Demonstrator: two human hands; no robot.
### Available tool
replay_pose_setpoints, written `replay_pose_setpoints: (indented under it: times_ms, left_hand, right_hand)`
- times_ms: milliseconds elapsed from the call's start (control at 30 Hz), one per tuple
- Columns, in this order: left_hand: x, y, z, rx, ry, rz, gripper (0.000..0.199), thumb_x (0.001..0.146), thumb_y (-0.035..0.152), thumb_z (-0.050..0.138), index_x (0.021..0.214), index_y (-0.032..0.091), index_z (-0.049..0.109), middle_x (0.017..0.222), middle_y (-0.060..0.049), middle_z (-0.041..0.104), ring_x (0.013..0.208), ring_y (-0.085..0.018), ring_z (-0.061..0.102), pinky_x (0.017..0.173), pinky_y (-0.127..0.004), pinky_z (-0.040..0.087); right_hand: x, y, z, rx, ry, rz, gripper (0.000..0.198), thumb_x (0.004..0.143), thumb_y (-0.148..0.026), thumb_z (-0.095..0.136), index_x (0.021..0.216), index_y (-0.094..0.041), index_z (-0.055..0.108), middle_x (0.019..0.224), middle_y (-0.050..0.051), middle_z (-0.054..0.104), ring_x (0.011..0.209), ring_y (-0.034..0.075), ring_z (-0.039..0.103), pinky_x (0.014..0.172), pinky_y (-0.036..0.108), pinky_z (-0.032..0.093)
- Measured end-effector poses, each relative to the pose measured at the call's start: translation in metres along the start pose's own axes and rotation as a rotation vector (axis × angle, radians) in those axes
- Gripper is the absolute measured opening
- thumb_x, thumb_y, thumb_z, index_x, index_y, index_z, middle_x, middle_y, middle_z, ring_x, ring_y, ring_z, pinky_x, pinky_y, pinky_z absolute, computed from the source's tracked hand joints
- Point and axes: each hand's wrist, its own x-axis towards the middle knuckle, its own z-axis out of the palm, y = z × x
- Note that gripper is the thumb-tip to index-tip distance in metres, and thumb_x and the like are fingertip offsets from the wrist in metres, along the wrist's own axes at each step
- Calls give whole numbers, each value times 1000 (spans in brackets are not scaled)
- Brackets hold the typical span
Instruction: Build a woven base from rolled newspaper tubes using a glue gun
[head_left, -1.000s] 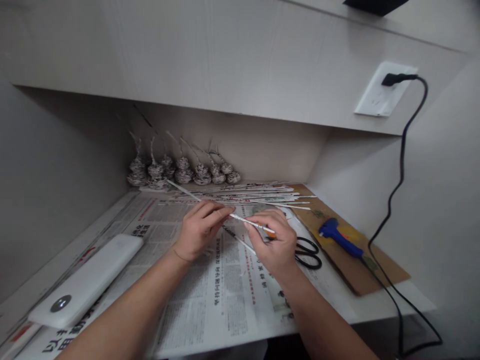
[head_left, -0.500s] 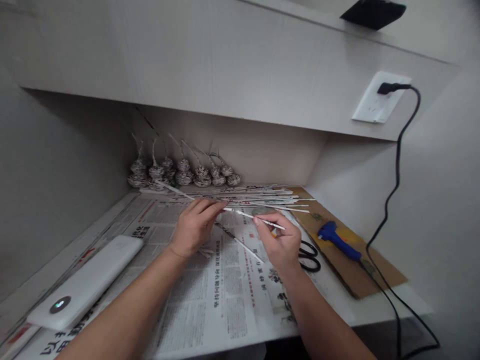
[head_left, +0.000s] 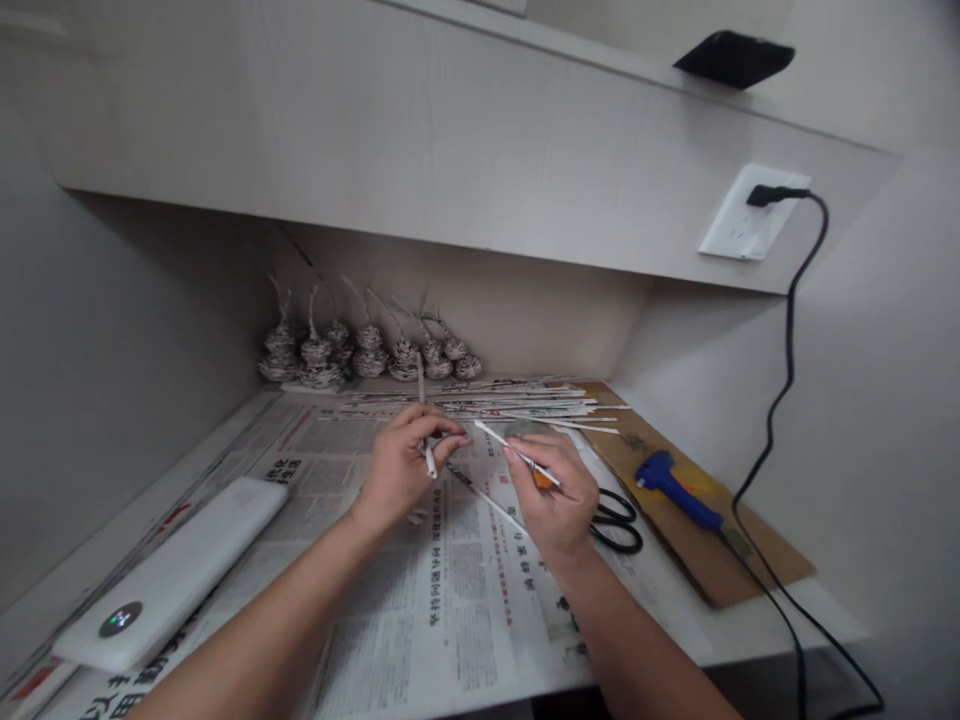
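Note:
My left hand [head_left: 401,455] pinches a thin white rolled-paper stick [head_left: 421,382], which points away from me, its near end showing below the fingers. Between the thumb and fingers of my right hand [head_left: 555,490] is another rolled-paper stick [head_left: 491,432], slanting up to the left. The tips of the two sticks are apart. Beneath the hands a dark-and-white paper stick [head_left: 495,508] lies across the newspaper [head_left: 405,600]. Black-handled scissors [head_left: 619,520] rest beside my right hand, which partly hides them and a small orange thing [head_left: 541,480].
Several woven gourd-shaped pieces [head_left: 370,350] stand along the back wall. Many paper sticks [head_left: 517,400] lie in front of them. A white power bank [head_left: 180,570] is at left. At right, a blue glue gun [head_left: 679,490] with its cord rests on cardboard [head_left: 720,570].
The sticks lay in one line, meeting between my hands; now they are separated. My left hand has turned its stick to point away from me. The view has shifted slightly.

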Motion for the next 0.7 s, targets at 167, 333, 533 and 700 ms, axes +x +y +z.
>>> replay_pose_setpoints:
  times_ms: [167,333,533,700]
  left_hand:
    - [-5,5,7,-188,-41,-93,10,79,28,66,82,20,72,83,-5,67,84,-17,60,77,-30,48]
    - [-8,6,12,-331,14,-255,13,75,31,70,78,18,70,83,-4,67,81,-16,60,75,-28,47]
    - [-10,7,16,-517,43,-440,18,71,33,72,75,16,68,81,-3,67,78,-15,60,74,-26,46]
    - [-10,9,18,-620,27,-507,21,68,34,74,75,16,66,77,-3,66,73,-14,60,71,-26,47]
  right_hand:
    - [-5,0,7,75,-16,153,13,79,-19,66,90,-24,71,89,5,68,85,19,63,73,34,52]
    - [-10,0,16,209,-45,297,10,79,-21,66,87,-22,71,84,3,69,81,17,63,70,29,50]
    - [-11,3,21,331,-130,463,11,79,-29,66,82,-19,69,73,2,68,69,15,62,64,26,49]
    - [-14,6,24,377,-262,535,21,84,-36,59,78,-17,65,69,2,66,63,13,59,62,25,48]
